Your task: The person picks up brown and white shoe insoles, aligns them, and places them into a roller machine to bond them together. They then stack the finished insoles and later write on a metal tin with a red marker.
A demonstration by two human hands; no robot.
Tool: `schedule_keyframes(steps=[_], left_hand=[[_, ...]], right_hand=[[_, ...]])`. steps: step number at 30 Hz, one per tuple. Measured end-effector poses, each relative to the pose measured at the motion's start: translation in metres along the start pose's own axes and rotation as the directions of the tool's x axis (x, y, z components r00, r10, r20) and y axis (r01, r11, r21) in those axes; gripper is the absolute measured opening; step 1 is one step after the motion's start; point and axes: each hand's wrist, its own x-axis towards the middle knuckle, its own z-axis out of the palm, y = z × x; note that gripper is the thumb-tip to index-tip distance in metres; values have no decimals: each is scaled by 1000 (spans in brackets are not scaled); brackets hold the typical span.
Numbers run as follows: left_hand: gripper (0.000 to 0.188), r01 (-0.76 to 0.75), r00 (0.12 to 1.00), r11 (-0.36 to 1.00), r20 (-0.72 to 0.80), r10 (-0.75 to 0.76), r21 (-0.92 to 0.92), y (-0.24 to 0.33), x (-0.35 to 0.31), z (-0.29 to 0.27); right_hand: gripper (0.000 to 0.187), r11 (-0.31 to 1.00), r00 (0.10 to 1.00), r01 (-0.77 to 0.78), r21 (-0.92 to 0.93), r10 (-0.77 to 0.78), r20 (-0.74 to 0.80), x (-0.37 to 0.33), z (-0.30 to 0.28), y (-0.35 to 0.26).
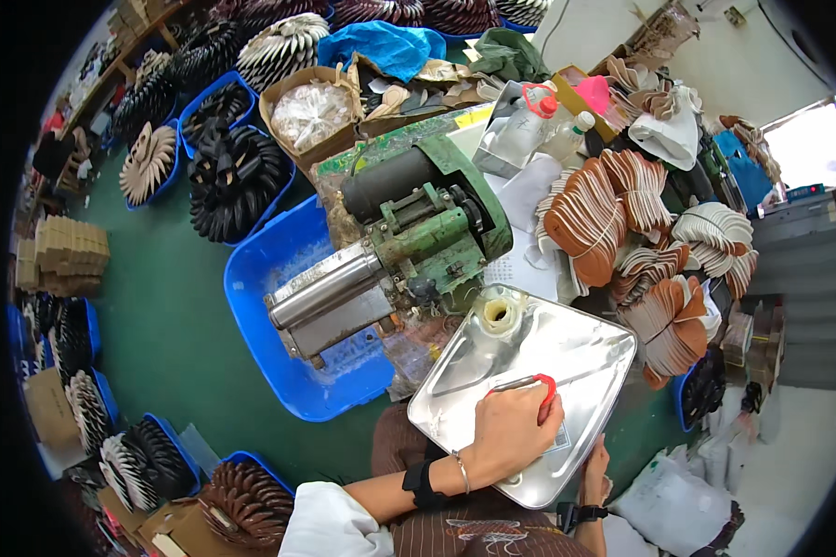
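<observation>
My left hand is closed around a pair of red-handled scissors, its metal part pointing left over the top of a square metal can. The silver can sits tilted in front of me, above my lap. A round spout with a pale, stained collar stands open near its far corner. My right hand holds the can's near right side, with its fingers partly hidden behind the edge. A dark band is on each wrist, and the left wrist also carries a bracelet.
Left of the can, a green roller machine stands over a blue plastic tub. Bundled brown and white leather-like pieces are heaped at the right. Plastic bottles stand behind the machine. Blue bins of fanned pieces line the left floor.
</observation>
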Motion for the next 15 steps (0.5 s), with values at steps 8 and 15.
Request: schedule_keyframes(steps=[8, 15], left_hand=[[34, 33, 999, 991, 28, -37, 132, -5, -5, 19], [38, 70, 997, 962, 21, -79, 264, -4, -8, 28]], right_hand=[[50, 979, 996, -70, 190, 59, 67, 5, 46, 46], [50, 975, 997, -49, 216, 36, 64, 33, 60, 104]])
